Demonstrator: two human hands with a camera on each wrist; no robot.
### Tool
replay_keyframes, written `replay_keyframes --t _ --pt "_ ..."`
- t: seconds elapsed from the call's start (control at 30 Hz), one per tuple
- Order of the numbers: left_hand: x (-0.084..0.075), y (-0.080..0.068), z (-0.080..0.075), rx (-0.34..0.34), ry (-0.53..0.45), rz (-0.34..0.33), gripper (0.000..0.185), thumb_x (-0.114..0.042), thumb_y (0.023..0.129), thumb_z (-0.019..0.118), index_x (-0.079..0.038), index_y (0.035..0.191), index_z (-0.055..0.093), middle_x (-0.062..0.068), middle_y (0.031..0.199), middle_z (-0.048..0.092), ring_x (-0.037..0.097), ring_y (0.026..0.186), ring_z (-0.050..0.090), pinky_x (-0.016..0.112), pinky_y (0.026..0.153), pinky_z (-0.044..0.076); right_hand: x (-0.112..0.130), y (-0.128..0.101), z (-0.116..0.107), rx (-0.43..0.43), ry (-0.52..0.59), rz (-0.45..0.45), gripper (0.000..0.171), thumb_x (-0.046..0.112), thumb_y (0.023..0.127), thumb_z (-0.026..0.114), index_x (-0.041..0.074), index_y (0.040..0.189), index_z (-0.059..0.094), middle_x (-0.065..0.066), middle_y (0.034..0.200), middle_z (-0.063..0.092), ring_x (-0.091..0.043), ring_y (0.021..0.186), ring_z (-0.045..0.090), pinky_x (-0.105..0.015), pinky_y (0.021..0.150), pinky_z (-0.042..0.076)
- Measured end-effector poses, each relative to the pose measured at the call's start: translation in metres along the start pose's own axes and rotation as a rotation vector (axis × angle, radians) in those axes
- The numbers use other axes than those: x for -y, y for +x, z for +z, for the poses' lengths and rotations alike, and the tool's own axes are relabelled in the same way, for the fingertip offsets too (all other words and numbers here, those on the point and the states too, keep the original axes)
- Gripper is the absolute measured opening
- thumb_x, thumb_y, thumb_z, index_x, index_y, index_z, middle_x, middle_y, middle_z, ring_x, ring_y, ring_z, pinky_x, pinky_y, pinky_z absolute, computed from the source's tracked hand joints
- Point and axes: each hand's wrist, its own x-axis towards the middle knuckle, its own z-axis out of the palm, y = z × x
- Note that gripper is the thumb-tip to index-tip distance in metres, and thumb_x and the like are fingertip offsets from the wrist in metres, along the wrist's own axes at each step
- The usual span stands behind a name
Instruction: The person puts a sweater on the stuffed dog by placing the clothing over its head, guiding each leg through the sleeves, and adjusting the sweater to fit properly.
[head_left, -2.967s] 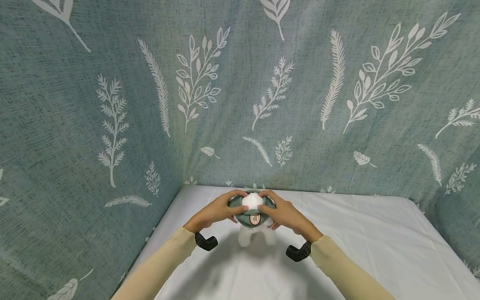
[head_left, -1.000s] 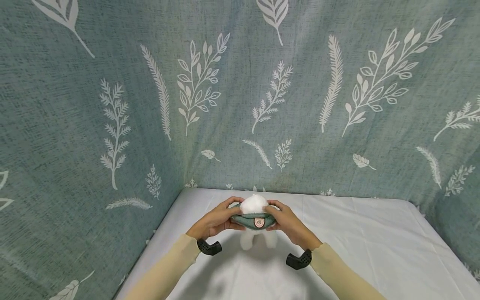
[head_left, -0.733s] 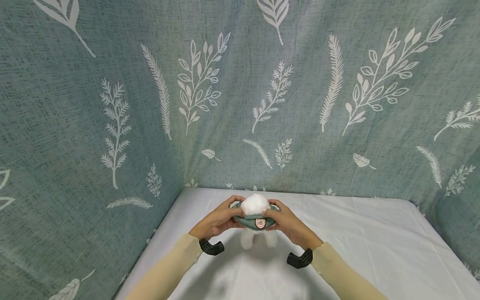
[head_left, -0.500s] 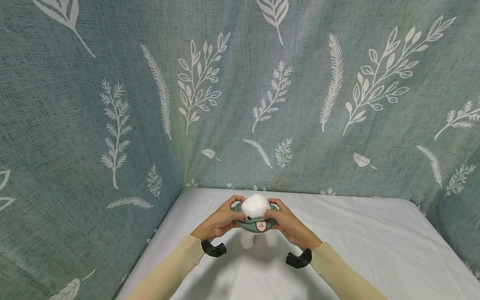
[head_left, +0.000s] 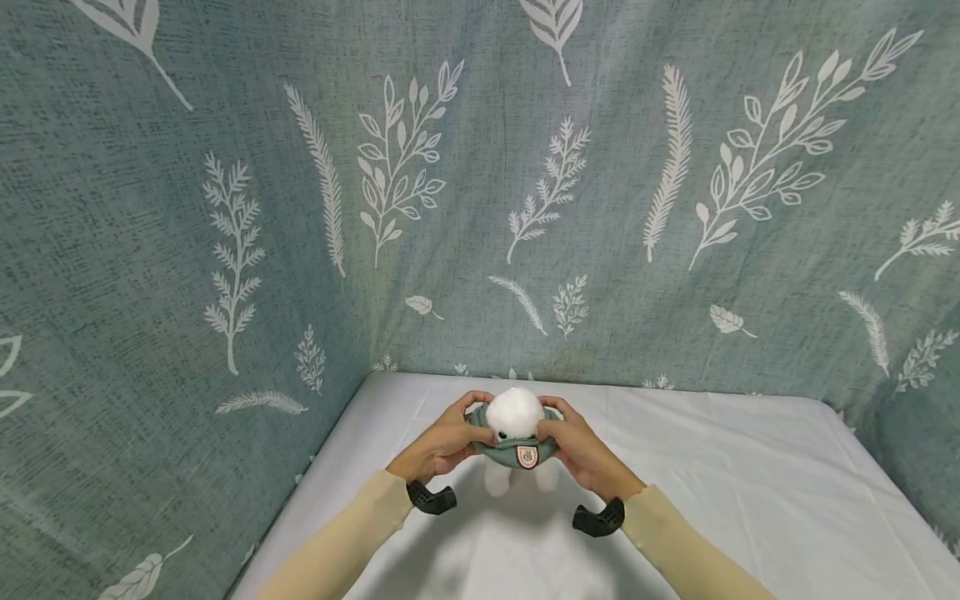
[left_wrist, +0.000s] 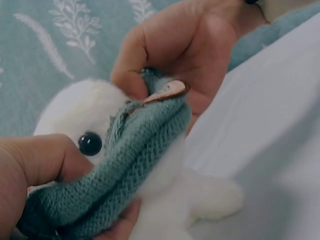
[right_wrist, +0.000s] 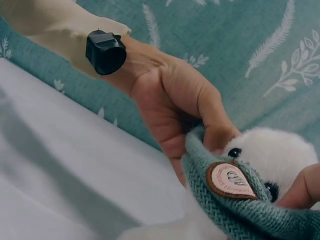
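Toy: white rounded plush toy [head_left: 514, 408], short fuzzy pile, x1; upright on white cloth-covered table [head_left: 720, 475], close to far edge, nearer far-left corner than far-right.
Eyes: glossy black round beads [left_wrist: 90, 144], x2, just above the knit.
Legs: stubby white plush legs [head_left: 497, 480], x2 seen, toward near edge.
Knit: teal-green ribbed knitted band [head_left: 498, 454], x1, folded thick, across lower face and along both sides of head; back mostly hidden.
Patch: pink shield-shaped patch with brown stitched border [head_left: 527, 456], x1, on knit front; lettering too small to read.
Left hand [head_left: 444, 437]: grips knit's left side, thumb on top beside eye, fingers beneath.
Right hand [head_left: 573, 442]: grips knit's right side, thumb over top by other eye.
Arms: x2, cream ribbed sleeves [head_left: 352, 529], angling inward from near side.
Wrists: black plastic devices [head_left: 431, 497], x2, one each.
Backdrop: teal woven-look cloth [head_left: 465, 333], white leaf prints, beyond far edge.
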Motion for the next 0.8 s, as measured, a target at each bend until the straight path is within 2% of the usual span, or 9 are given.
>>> replay_keyframes --t 0.17,0.27,0.43,0.57,0.7,0.8 --pt "-0.001 -0.001 0.003 -0.011 -0.006 0.005 0.066 0.018 0.079 0.067 -0.006 0.137 0.046 0.027 0.134 0.046 0.029 0.098 0.055 0.035 0.072 0.053 -0.002 0.000 0.001 -0.026 0.001 -0.003 0.066 -0.001 0.083 0.057 0.009 0.147 0.045 -0.027 0.150 0.040 -0.037 0.119 0.052 -0.043 0.089 0.046" --pt "-0.002 -0.002 0.003 0.000 -0.004 -0.009 0.065 0.013 0.082 0.066 -0.007 0.139 0.044 0.027 0.138 0.044 0.029 0.099 0.057 0.035 0.073 0.054 -0.003 0.000 0.001 -0.029 0.021 0.000 0.065 0.000 0.086 0.056 0.009 0.149 0.044 -0.027 0.149 0.041 -0.035 0.117 0.053 -0.041 0.088 0.046" --pt "-0.003 -0.002 0.000 0.067 0.009 -0.043 0.062 0.002 0.088 0.062 -0.013 0.143 0.038 0.027 0.140 0.043 0.029 0.097 0.065 0.042 0.077 0.059 -0.003 -0.001 -0.003 0.017 0.027 0.006 0.066 0.005 0.089 0.056 0.009 0.154 0.040 -0.027 0.146 0.044 -0.030 0.109 0.055 -0.039 0.086 0.048" --pt "-0.004 0.000 -0.002 0.093 0.018 -0.045 0.064 0.000 0.089 0.062 -0.013 0.147 0.038 0.027 0.140 0.045 0.029 0.097 0.068 0.047 0.081 0.060 -0.001 0.000 -0.006 0.050 -0.020 0.003 0.067 0.009 0.092 0.057 0.010 0.156 0.038 -0.027 0.147 0.045 -0.030 0.111 0.058 -0.042 0.089 0.051" --pt "-0.002 0.001 -0.002 0.084 -0.013 -0.062 0.068 -0.002 0.089 0.063 -0.007 0.151 0.036 0.026 0.139 0.048 0.027 0.099 0.068 0.046 0.086 0.059 0.000 0.003 -0.009 0.068 -0.030 0.015 0.066 0.011 0.093 0.055 0.006 0.157 0.038 -0.026 0.149 0.045 -0.031 0.116 0.057 -0.044 0.093 0.051" --pt "-0.001 0.003 0.000 0.070 -0.051 -0.080 0.065 -0.005 0.089 0.063 0.002 0.149 0.038 0.023 0.130 0.054 0.024 0.097 0.067 0.043 0.088 0.059 0.000 0.004 -0.011 0.078 -0.031 0.021 0.063 0.012 0.093 0.052 -0.002 0.153 0.040 -0.026 0.145 0.047 -0.029 0.113 0.057 -0.042 0.092 0.052"
